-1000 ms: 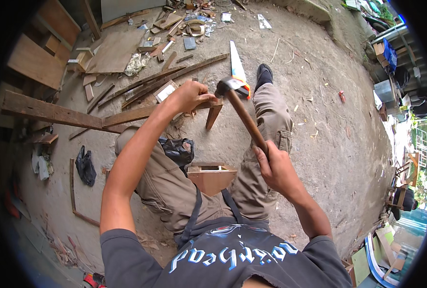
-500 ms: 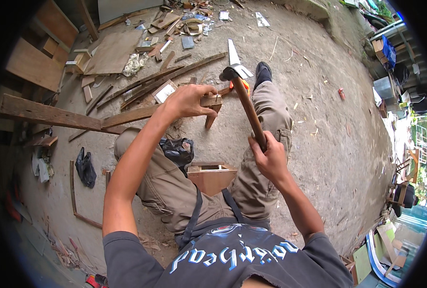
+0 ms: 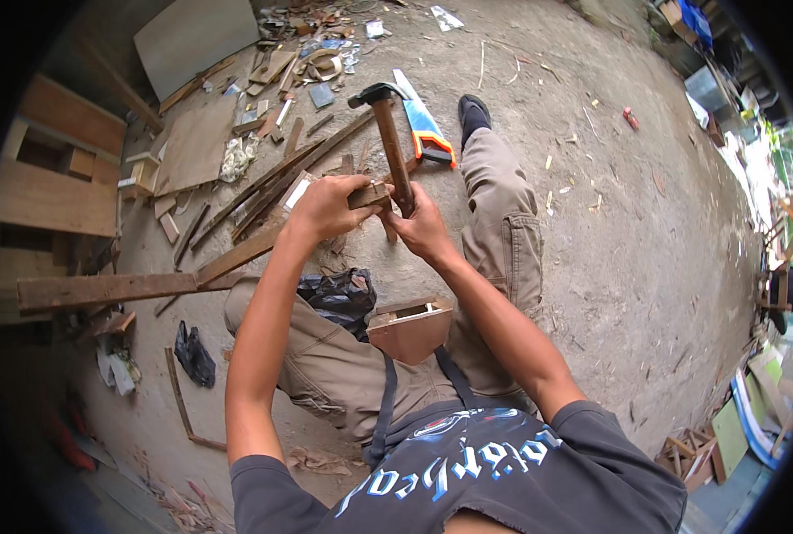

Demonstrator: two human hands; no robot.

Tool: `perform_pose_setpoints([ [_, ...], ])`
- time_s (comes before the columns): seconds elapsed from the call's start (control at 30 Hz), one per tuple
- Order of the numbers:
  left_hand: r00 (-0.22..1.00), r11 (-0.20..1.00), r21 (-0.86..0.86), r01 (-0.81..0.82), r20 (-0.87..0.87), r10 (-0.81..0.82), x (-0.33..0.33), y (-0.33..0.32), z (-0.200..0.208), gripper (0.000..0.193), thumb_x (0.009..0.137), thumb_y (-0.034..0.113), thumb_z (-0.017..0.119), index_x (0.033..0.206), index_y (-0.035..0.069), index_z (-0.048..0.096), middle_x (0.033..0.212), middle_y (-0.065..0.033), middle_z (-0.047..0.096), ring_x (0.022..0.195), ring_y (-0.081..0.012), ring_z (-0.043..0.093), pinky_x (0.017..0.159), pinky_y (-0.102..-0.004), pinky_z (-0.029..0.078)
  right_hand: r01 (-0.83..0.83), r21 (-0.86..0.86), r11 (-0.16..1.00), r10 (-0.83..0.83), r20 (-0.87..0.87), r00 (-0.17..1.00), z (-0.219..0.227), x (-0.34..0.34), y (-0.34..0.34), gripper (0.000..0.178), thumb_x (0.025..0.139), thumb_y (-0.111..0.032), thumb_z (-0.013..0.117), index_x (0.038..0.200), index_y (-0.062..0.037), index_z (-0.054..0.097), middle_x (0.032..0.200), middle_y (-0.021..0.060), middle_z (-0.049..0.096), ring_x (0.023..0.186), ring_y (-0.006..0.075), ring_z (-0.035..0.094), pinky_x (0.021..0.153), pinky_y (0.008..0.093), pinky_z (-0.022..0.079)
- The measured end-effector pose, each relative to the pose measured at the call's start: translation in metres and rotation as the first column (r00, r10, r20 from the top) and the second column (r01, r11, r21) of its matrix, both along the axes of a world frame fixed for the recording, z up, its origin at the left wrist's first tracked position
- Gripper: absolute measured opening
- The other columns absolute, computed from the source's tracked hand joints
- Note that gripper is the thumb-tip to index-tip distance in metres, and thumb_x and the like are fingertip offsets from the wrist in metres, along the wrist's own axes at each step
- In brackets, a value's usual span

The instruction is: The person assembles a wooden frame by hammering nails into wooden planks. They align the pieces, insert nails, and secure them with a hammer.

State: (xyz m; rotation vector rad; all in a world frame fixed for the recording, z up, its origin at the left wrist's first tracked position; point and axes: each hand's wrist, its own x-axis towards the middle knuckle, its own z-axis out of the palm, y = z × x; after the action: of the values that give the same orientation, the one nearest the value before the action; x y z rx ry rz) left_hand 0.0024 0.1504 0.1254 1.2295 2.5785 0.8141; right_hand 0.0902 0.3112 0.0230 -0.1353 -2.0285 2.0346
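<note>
The left hand (image 3: 325,209) curls around a wooden beam (image 3: 368,197), apparently steadying its end; just beside, the right hand (image 3: 423,224) closes on the hammer (image 3: 391,147).

A bare, dusty grey-brown floor (image 3: 610,267) spreads across the scene, strewn at the far left with a scrap pile (image 3: 280,71). On the left, wooden furniture (image 3: 71,191) with open compartments stands in shadow, and beyond it a pale panel (image 3: 196,44) leans upright. Bright daylight (image 3: 786,165) washes out the right edge, where clutter is stacked; near right, a green panel (image 3: 728,438) leans beside a wooden frame (image 3: 690,458).
</note>
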Motion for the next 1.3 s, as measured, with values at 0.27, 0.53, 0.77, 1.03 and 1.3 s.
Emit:
perform_pose_setpoints([
  [0.27, 0.993, 0.994, 0.033, -0.109, 0.039, 0.107, 0.008, 0.005, -0.006, 0.041, 0.074, 0.022, 0.082, 0.108, 0.004, 0.070, 0.090, -0.0202, 0.071, 0.083, -0.0357, 0.070, 0.072, -0.0411, 0.054, 0.085, 0.072, 0.994, -0.088, 0.034, 0.996, 0.015, 0.009, -0.006, 0.037, 0.085, -0.016, 0.077, 0.112, -0.0002, 0.057, 0.092, 0.0179, 0.071, 0.090, 0.0257, 0.073, 0.074, 0.0365, 0.055],
  [0.53, 0.994, 0.994, -0.038, -0.107, -0.020, 0.106, 0.009, 0.006, -0.001, 0.040, 0.075, 0.013, 0.082, 0.109, -0.001, 0.068, 0.096, -0.0202, 0.072, 0.087, -0.0314, 0.073, 0.075, -0.0364, 0.056, 0.062, 0.068, 0.996, -0.062, -0.003, 0.998, 0.016, 0.008, -0.004, 0.033, 0.084, -0.009, 0.073, 0.110, -0.0002, 0.054, 0.089, 0.0234, 0.070, 0.090, 0.0381, 0.070, 0.071, 0.0417, 0.054],
  [0.77, 0.992, 0.992, 0.005, -0.123, -0.039, 0.124, 0.011, 0.006, -0.004, 0.040, 0.075, 0.019, 0.082, 0.107, 0.000, 0.069, 0.092, -0.0205, 0.072, 0.085, -0.0334, 0.072, 0.072, -0.0378, 0.056, 0.051, 0.093, 0.994, -0.054, 0.036, 0.998, 0.017, 0.009, -0.001, 0.034, 0.084, -0.009, 0.073, 0.111, -0.0007, 0.054, 0.090, 0.0227, 0.070, 0.090, 0.0369, 0.070, 0.072, 0.0417, 0.054],
  [1.03, 0.980, 0.931, -0.307, -0.196, -0.037, 0.194, 0.008, 0.012, 0.006, 0.051, 0.067, 0.036, 0.087, 0.102, 0.003, 0.068, 0.087, -0.0206, 0.071, 0.083, -0.0377, 0.069, 0.072, -0.0435, 0.055, 0.053, 0.154, 0.987, -0.060, 0.042, 0.997, 0.021, 0.016, 0.005, 0.035, 0.085, -0.013, 0.073, 0.113, -0.0004, 0.057, 0.087, 0.0208, 0.070, 0.086, 0.0330, 0.072, 0.072, 0.0395, 0.054],
  [1.3, 0.957, 0.880, -0.377, -0.287, -0.088, 0.275, 0.005, 0.017, 0.001, 0.022, 0.073, 0.011, 0.066, 0.093, 0.004, 0.066, 0.083, -0.0235, 0.068, 0.086, -0.0417, 0.067, 0.075, -0.0500, 0.052, -0.001, 0.364, 0.931, -0.034, 0.088, 0.996, 0.076, 0.074, 0.045, 0.022, 0.095, -0.014, 0.063, 0.110, 0.0020, 0.058, 0.068, 0.0163, 0.061, 0.058, 0.0232, 0.060, 0.056, 0.0372, 0.045],
])
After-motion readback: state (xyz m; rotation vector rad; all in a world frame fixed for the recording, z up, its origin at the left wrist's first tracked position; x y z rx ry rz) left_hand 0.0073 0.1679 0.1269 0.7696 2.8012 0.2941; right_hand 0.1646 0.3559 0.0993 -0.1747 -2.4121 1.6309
